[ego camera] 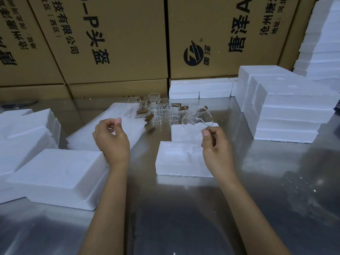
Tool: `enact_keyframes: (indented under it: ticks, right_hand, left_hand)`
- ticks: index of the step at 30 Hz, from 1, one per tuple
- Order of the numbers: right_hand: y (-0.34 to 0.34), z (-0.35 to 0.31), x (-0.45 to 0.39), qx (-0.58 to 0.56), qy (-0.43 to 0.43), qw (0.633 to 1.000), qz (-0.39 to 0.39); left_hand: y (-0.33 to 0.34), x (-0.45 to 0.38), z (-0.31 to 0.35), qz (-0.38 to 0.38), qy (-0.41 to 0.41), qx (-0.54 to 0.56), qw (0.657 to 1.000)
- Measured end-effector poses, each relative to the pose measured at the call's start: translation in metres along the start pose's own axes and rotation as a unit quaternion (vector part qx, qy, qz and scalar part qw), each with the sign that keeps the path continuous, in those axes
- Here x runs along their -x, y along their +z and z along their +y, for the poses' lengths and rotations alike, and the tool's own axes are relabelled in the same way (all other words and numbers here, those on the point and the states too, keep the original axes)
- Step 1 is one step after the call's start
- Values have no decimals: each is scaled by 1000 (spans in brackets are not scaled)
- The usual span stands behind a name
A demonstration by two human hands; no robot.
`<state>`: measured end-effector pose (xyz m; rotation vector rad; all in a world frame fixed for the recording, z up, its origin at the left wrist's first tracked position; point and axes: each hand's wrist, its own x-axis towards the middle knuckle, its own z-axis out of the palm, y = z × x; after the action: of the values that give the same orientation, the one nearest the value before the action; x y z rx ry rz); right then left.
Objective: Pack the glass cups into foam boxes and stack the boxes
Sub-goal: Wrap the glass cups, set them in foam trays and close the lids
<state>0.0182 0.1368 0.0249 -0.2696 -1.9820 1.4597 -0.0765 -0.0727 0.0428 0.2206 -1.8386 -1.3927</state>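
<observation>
Head view shows my right hand (214,146) pinching a tilted glass cup (197,119) above the open foam box (181,159), left hand (111,138) loosely curled and holding nothing that I can see; I judge that thin pinch could slip and drop the glass onto the bench (184,218).

Left hand (112,142): raised on a bare forearm, fingers curled, thumb and forefinger pinched together near the top. Right hand (216,150): raised likewise, fingers curled, a clear piece pinched between thumb and fingertips.
</observation>
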Motion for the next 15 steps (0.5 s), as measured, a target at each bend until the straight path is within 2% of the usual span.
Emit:
enact_keyframes:
  ticks: [2, 5, 6, 8, 10, 12, 15]
  right_hand:
    - [-1, -2, 0, -16, 3, 1000, -5]
    - [-3, -10, 1, -106, 19, 993, -54]
    - [-4, -13, 1, -169, 28, 981, -90]
    - [-5, -20, 3, -301, 49, 936, -178]
    - [-3, -25, 6, -354, 51, 902, -241]
    - [-1, -24, 9, -291, 35, 921, -258]
    - [2, -17, 10, -101, 4, 972, -214]
  left_hand:
    - [-1, 4, 10, -4, 17, 52, 998]
    - [1, 12, 25, -75, 32, 101, 992]
    - [3, 16, 29, -111, 34, 101, 988]
    - [8, 27, 36, -187, 29, 88, 978]
    - [13, 39, 42, -249, 7, 92, 964]
    - [16, 47, 46, -286, -24, 125, 950]
    - [14, 46, 49, -276, -54, 169, 944]
